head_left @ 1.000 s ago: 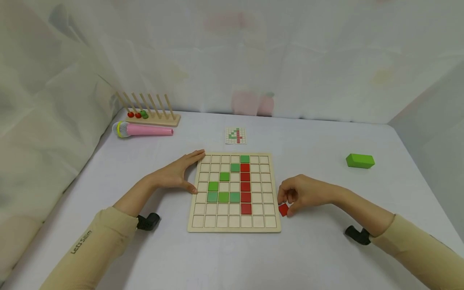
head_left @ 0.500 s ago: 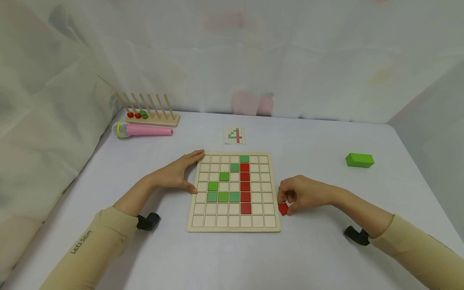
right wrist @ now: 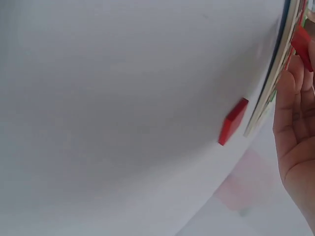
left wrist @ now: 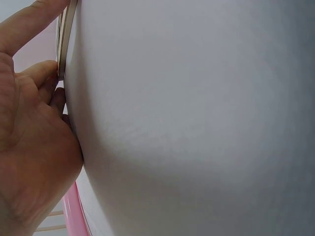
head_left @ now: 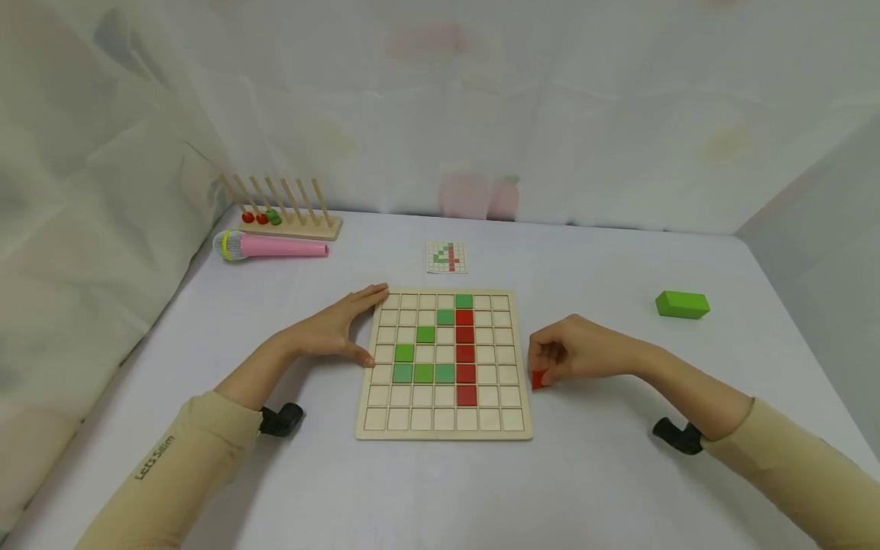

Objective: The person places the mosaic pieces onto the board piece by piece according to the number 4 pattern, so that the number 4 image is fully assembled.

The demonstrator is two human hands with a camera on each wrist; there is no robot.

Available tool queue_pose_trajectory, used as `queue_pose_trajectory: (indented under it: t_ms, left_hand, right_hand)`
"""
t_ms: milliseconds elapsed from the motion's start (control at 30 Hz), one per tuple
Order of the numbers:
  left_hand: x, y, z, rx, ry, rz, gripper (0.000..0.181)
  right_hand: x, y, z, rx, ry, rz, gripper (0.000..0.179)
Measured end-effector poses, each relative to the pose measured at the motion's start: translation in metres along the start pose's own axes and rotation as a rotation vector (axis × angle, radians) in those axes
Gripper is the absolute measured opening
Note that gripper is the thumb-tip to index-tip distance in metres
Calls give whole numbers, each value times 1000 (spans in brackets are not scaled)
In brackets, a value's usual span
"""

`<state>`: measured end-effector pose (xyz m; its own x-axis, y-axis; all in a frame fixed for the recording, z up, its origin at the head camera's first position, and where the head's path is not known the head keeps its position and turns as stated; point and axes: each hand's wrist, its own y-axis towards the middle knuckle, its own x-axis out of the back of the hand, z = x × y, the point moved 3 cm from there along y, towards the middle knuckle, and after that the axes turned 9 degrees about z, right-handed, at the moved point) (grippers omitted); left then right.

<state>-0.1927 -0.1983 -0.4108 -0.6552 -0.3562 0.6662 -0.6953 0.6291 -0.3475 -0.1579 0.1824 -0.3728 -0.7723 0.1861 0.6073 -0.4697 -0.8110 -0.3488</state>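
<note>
A square wooden grid board (head_left: 422, 420) lies flat with red tiles in one column and green tiles in a bent line. My left hand (head_left: 330, 328) rests at its left edge, thumb and fingers spread; the left wrist view shows the fingers touching the board's edge. Beside the right edge, my right hand (head_left: 583, 351) pinches a red square tile (head_left: 538, 380) between thumb and fingers, lifted and tilted. In the right wrist view a second red tile (right wrist: 233, 122) lies on the table near the board; the hand hides it in the head view.
Behind the board lies a small pattern card (head_left: 447, 257). At back left are a pink toy microphone (head_left: 282, 246) and a peg rack (head_left: 309, 228) with red and green beads. A green block (head_left: 683, 305) sits to the right. Cloth walls stand around the table.
My right hand has picked up the red tile from the table by the board's right edge and raised it slightly, away from me. The left hand and board stay put.
</note>
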Motion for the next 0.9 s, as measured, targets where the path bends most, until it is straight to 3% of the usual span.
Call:
queue_pose_trajectory:
  t_ms: [200,467,900]
  left_hand:
    - [-1,0,1,6,-5,1,124]
    - [-1,0,1,8,-3,-2,124]
    - [0,0,1,10,-1,-5,124]
  right_hand:
    - [2,8,9,45,55,-17,18]
    - [-12,27,24,47,137,-60,16]
    - [-32,48,47,49,197,-40,13]
